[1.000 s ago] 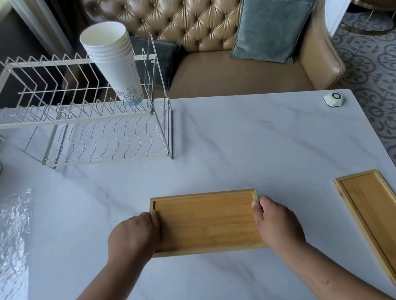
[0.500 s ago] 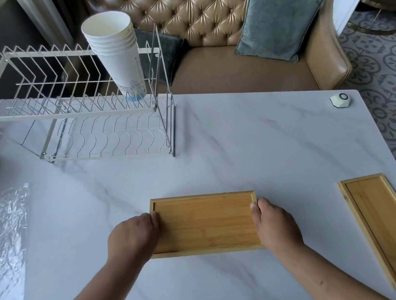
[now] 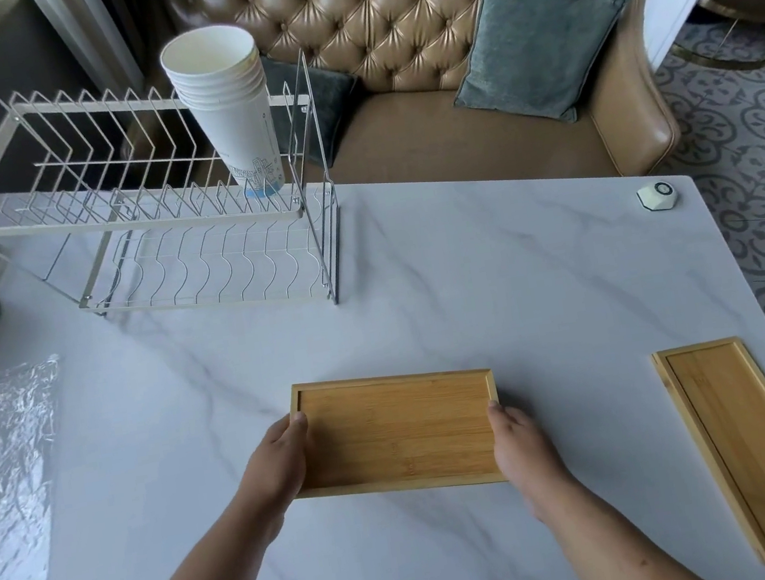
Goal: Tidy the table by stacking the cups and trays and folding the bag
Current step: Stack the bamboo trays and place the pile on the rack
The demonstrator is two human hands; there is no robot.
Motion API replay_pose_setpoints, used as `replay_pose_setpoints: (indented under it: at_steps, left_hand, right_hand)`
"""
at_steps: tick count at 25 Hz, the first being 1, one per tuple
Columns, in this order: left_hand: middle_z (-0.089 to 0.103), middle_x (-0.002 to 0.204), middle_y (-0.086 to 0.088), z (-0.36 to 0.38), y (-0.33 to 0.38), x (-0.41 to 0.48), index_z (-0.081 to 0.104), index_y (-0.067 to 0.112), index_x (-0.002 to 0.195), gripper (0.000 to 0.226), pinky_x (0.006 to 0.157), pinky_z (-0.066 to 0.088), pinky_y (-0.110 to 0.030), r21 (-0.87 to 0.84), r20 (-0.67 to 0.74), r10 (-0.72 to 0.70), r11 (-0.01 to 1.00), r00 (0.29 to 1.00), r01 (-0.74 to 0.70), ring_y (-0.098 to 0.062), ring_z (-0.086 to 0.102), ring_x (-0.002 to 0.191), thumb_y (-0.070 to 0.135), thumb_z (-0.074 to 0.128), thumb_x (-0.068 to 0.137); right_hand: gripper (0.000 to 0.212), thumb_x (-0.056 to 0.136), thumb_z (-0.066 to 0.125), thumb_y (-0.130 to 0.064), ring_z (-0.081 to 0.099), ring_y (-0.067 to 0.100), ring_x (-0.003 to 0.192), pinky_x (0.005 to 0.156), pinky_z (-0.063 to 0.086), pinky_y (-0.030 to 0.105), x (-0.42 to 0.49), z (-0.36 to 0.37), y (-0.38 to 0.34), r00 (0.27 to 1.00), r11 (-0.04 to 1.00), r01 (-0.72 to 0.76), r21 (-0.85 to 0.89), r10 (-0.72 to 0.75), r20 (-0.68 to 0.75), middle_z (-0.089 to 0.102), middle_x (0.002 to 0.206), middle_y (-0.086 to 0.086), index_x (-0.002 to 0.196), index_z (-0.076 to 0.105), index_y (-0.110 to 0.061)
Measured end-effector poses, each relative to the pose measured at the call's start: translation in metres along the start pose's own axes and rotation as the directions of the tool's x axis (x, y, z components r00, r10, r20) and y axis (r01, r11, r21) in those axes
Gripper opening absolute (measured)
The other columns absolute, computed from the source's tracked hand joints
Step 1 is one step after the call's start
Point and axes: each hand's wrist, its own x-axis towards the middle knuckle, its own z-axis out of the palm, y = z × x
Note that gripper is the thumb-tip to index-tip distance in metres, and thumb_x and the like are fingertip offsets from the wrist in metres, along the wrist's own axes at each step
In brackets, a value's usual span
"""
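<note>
Marble table (image 3: 519,295), left hand (image 3: 279,461) and right hand (image 3: 523,447) tight around tray (image 3: 398,430) ends, fingers hidden.

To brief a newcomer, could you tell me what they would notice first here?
The left hand and right hand grip the ends of a bamboo tray, front and centre. A stack of paper cups stands on the dish rack, far left; a second tray lies far right.

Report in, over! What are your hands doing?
Left hand and right hand grip wooden tray by its ends. Second tray apart, to its right. Cups stacked on rack; bag lies flat. Nothing between trays.
</note>
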Motion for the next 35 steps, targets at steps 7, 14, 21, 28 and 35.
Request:
replay_pose_setpoints:
  at_steps: [7, 14, 21, 28, 35]
  left_hand:
    - [0.060, 0.115, 0.011, 0.008, -0.006, 0.001, 0.055, 0.026, 0.137, 0.038, 0.091, 0.040, -0.036, -0.057, -0.031, -0.008, 0.998, 1.000, 0.006, -0.014, 0.057, 0.108, 0.045, 0.044, 0.106]
    - [0.042, 0.162, -0.004, -0.005, -0.007, -0.002, 0.035, 0.022, 0.158, 0.075, 0.116, 0.038, -0.047, 0.583, -0.103, 0.299, 0.791, 0.949, -0.186, -0.027, 0.041, 0.145, 0.061, 0.050, 0.096]
    - [0.023, 0.171, -0.003, 0.046, 0.005, -0.028, 0.028, 0.032, 0.162, 0.086, 0.126, 0.017, -0.057, 0.905, 0.218, 0.666, 0.136, 0.714, -0.403, -0.030, 0.016, 0.158, 0.079, 0.034, 0.090]
    - [0.017, 0.173, -0.002, 0.168, 0.036, -0.053, 0.021, 0.032, 0.163, 0.083, 0.127, 0.018, -0.050, 0.839, 0.446, 0.608, -0.029, 0.657, -0.543, -0.029, 0.018, 0.158, 0.074, 0.034, 0.093]
    - [0.019, 0.173, -0.003, 0.297, 0.053, -0.077, 0.023, 0.030, 0.163, 0.078, 0.127, 0.016, -0.048, 0.745, 0.615, 0.555, -0.176, 0.560, -0.643, -0.029, 0.019, 0.157, 0.068, 0.039, 0.096]
  right_hand:
    - [0.037, 0.104, 0.040, -0.043, 0.057, 0.019, 0.076, 0.062, 0.041, 0.031, -0.001, 0.018, -0.001, 0.998, 0.999, -0.027, 0.031, 0.028, -0.056, 0.063, 0.088, 0.006, 0.091, 0.058, -0.014]
    - [0.047, 0.102, 0.043, -0.052, 0.062, 0.027, 0.114, 0.095, 0.051, 0.040, -0.005, -0.003, 0.015, 0.983, 0.962, 0.177, -0.208, -0.184, -0.012, 0.066, 0.128, 0.007, 0.134, 0.056, -0.020]
    - [0.077, 0.099, 0.029, -0.065, 0.010, 0.034, 0.156, 0.124, 0.018, 0.055, -0.014, -0.057, 0.066, 0.875, 0.605, 0.285, -0.744, -0.481, -0.056, 0.014, 0.171, 0.006, 0.163, 0.011, -0.027]
    - [0.071, 0.101, 0.040, -0.054, 0.014, 0.029, 0.157, 0.126, 0.021, 0.045, -0.014, -0.133, 0.135, 0.888, 0.703, 0.219, -0.677, -0.432, -0.161, 0.024, 0.169, 0.006, 0.162, 0.020, -0.023]
    - [0.069, 0.100, 0.047, -0.050, 0.024, 0.032, 0.153, 0.124, 0.025, 0.044, -0.017, -0.211, 0.203, 0.904, 0.775, 0.107, -0.623, -0.337, -0.264, 0.033, 0.165, 0.007, 0.160, 0.026, -0.022]
